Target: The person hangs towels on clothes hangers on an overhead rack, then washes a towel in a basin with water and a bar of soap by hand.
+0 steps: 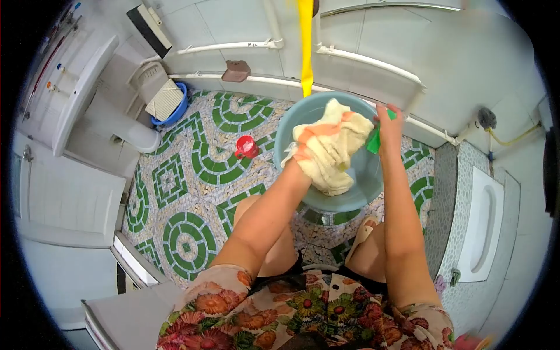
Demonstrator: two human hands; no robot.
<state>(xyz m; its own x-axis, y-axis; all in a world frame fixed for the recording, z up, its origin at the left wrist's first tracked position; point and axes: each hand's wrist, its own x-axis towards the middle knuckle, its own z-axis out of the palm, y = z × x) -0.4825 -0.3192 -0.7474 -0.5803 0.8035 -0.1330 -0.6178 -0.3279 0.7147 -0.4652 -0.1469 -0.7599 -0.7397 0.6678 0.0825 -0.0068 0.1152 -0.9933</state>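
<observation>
A cream towel with orange patches (335,143) is held up over a grey-blue basin (284,125) on the floor. My left hand (297,169) carries it from beneath, with the cloth draped over the hand and the fingers hidden. At the basin's right side, my right hand (391,128) is closed around a green brush-like object (374,139), whose working face is turned away from me. This object is right beside the towel's right edge. Inside the basin, the lower bottom shows below the towel.
A red cup (247,147) sits on the patterned tile floor left of the basin. Farther left are a blue tub (176,116) with a ribbed washboard (165,100) and a sink (87,93). A yellow strip (306,52) hangs behind the basin. At right is a squat toilet (481,227).
</observation>
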